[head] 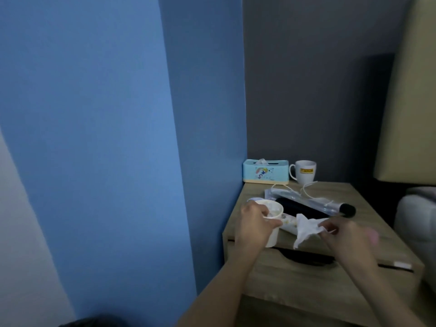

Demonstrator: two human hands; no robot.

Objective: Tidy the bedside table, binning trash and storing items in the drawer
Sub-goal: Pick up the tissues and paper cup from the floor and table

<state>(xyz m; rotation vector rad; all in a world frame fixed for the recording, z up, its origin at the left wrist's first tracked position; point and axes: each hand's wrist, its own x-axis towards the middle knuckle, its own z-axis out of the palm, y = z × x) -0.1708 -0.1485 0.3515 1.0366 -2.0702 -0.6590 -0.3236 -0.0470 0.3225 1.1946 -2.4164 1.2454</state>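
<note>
My left hand (253, 224) grips a white paper cup (273, 228) by its rim, just above the front left corner of the wooden bedside table (368, 244). Something pale lies inside the cup. My right hand (339, 232) pinches a crumpled white tissue (305, 228) that hangs over the table's front edge. Behind the hands lie a clear plastic packet (306, 197) with white cords, a black tube-shaped object (346, 208) and a small printed tube (289, 223). The drawer front (295, 282) sits below the tabletop with a dark handle slot.
A light blue tissue box (265, 171) and a white mug (305, 172) stand at the table's back edge against the grey wall. A blue wall runs along the left. A beige headboard (410, 114) and grey bedding (417, 220) lie to the right. Something dark (94, 322) sits on the floor, bottom left.
</note>
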